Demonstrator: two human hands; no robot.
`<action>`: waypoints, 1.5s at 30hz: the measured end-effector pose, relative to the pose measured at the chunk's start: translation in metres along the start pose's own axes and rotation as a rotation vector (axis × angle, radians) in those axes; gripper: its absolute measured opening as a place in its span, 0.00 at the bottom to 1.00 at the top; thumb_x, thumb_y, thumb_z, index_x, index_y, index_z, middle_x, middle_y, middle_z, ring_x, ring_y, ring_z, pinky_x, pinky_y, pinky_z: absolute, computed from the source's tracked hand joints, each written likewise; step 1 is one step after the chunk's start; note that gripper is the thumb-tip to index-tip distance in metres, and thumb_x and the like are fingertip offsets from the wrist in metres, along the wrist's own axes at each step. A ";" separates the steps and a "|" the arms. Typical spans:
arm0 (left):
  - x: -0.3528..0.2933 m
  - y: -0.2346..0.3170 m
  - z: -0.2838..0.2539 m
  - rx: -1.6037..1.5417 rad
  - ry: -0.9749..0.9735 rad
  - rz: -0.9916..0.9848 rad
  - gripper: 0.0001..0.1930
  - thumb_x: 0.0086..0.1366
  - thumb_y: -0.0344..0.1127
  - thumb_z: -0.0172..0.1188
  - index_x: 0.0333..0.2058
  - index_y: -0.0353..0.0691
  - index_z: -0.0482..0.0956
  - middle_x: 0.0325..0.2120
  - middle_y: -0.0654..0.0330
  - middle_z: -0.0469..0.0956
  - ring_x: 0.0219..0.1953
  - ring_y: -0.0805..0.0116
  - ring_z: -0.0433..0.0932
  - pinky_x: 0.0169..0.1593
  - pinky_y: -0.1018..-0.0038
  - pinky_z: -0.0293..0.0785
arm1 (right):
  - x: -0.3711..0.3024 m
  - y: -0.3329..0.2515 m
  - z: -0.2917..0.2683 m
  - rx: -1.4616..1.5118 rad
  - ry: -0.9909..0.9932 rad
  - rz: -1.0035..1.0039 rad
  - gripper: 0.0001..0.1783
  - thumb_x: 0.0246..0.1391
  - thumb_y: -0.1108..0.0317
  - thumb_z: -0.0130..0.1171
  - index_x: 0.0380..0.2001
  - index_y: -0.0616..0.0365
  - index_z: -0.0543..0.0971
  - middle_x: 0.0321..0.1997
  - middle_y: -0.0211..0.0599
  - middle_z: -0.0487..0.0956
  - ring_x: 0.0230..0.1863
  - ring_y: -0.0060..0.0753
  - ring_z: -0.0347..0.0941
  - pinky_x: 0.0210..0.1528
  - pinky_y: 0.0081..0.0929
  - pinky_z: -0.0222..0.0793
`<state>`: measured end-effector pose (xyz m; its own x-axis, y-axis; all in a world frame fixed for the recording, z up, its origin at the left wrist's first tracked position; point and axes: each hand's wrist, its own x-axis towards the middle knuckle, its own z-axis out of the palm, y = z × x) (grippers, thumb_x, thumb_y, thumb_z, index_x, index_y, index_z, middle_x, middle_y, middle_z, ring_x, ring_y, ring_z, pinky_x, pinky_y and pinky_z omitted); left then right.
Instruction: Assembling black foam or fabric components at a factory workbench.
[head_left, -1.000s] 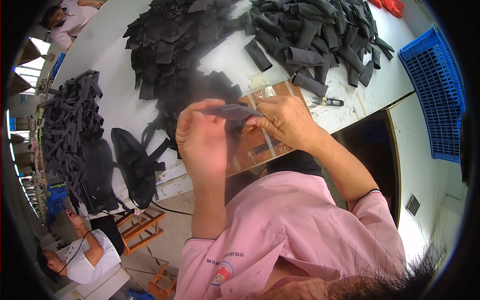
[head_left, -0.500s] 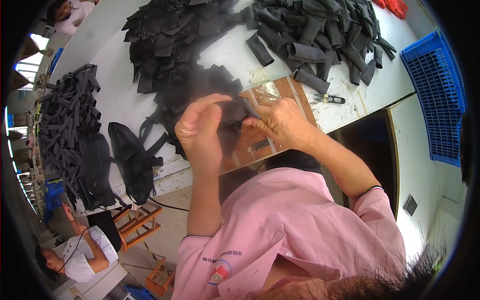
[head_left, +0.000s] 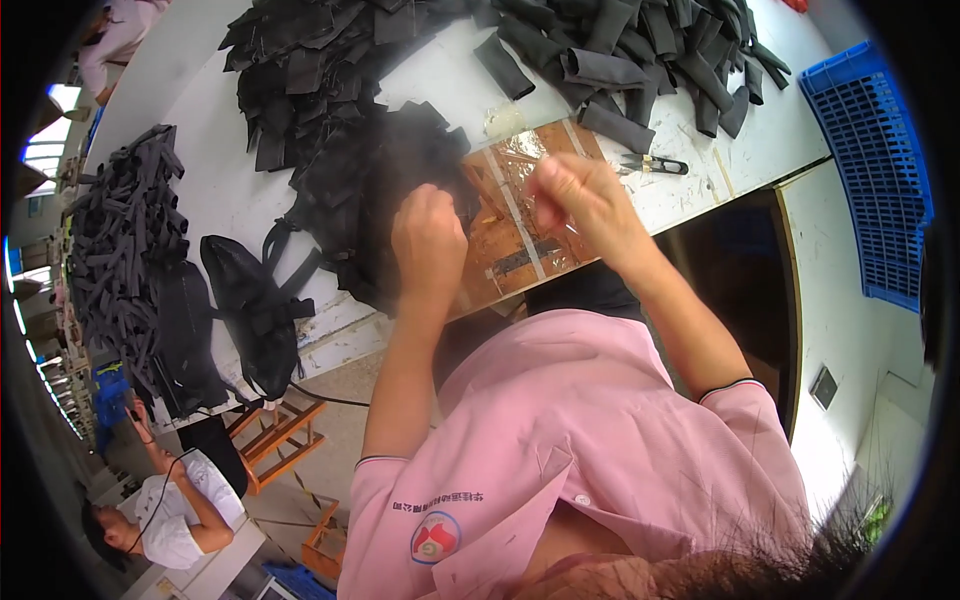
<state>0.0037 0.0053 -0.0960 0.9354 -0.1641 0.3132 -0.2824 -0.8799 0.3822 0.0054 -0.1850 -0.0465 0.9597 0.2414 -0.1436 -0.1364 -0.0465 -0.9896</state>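
My left hand [head_left: 430, 238] is closed, its knuckles up, over the near right edge of a heap of black fabric pieces [head_left: 315, 80]. Dark cloth lies right around its fingers, and I cannot make out whether they grip a piece of it. My right hand [head_left: 585, 205] hovers above a brown wooden board [head_left: 488, 262] crossed by pale strips of tape. Its fingers are curled in and slightly blurred; whatever they may hold is hidden. The two hands are apart, with the board showing between them.
Black fabric tubes [head_left: 605, 70] are heaped at the far right, thread snips [head_left: 655, 164] close by. At left lie narrow black strips [head_left: 125, 230] and a black strapped bag-like piece [head_left: 250, 320]. A blue crate [head_left: 868, 175] stands right. Another person [head_left: 185, 505] works at lower left.
Half a second ago both hands held a black fabric piece between them. Now they have separated; the left is over the heap's edge, the right is up and to the right, and no piece spans them.
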 end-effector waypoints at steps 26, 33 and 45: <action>-0.026 0.061 -0.050 -0.946 0.258 -0.419 0.09 0.55 0.21 0.56 0.36 0.28 0.70 0.22 0.60 0.75 0.19 0.81 0.70 0.23 0.86 0.69 | -0.024 -0.001 0.055 -0.138 0.222 -0.349 0.11 0.39 0.70 0.63 0.27 0.66 0.76 0.22 0.38 0.71 0.21 0.30 0.71 0.23 0.22 0.65; -0.034 0.054 -0.045 -0.636 0.250 -0.214 0.10 0.54 0.21 0.56 0.36 0.29 0.70 0.23 0.60 0.76 0.19 0.82 0.70 0.22 0.87 0.68 | -0.024 -0.003 0.056 -0.429 0.248 -0.483 0.06 0.39 0.75 0.59 0.24 0.66 0.76 0.21 0.41 0.71 0.22 0.38 0.71 0.24 0.28 0.66; -0.029 0.043 -0.038 -1.182 0.162 -0.636 0.11 0.49 0.18 0.51 0.34 0.31 0.69 0.20 0.63 0.70 0.15 0.85 0.61 0.15 0.88 0.54 | -0.024 0.005 0.049 0.892 -0.110 0.471 0.03 0.47 0.73 0.56 0.26 0.60 0.74 0.20 0.25 0.69 0.19 0.15 0.60 0.20 0.12 0.56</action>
<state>-0.0432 -0.0105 -0.0555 0.9593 0.2508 -0.1298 0.0976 0.1371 0.9857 -0.0307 -0.1432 -0.0487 0.7389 0.4754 -0.4775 -0.6722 0.5695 -0.4732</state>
